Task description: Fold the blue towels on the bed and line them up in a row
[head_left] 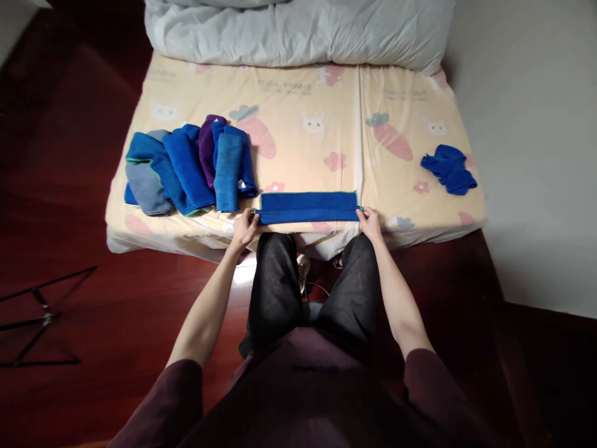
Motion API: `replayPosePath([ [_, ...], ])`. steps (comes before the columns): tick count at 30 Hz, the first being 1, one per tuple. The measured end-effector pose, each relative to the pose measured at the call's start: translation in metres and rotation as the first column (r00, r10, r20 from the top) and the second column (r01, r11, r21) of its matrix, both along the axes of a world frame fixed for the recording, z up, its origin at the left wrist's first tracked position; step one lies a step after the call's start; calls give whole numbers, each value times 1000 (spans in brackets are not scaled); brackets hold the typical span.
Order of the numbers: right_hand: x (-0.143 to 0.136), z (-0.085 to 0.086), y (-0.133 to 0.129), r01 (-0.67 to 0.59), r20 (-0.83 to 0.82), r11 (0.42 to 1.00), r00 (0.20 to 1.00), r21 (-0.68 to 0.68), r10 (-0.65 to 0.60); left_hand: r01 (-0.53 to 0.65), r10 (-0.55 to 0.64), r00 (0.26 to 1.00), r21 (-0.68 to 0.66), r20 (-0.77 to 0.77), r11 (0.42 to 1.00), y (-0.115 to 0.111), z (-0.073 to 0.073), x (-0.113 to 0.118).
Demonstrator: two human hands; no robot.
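Observation:
A blue towel with a thin green edge lies folded into a long strip near the bed's front edge. My left hand pinches its left end, and my right hand pinches the right end. The strip's near part is doubled over, with its fold line running between my hands. Just left of it rests a group of rolled or folded towels in blue, grey and purple. Far to the right, a crumpled blue cloth sits on the sheet.
The bed has a yellow sheet with carrots and rabbits. A grey quilt is bunched at its far side. My legs are against the front edge. A black metal stand stands on the floor at left; a pale wall is at right.

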State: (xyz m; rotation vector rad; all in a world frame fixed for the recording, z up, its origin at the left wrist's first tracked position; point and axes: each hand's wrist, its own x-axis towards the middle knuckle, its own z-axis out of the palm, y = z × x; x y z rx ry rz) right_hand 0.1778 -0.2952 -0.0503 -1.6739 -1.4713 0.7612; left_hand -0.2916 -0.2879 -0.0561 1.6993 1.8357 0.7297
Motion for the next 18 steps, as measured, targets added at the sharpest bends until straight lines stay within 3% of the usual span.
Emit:
replayPosePath([
  [18, 4, -5, 1, 97, 75, 993, 993, -67, -92, -3, 3, 1000, -12, -10, 1000, -2, 0, 5],
])
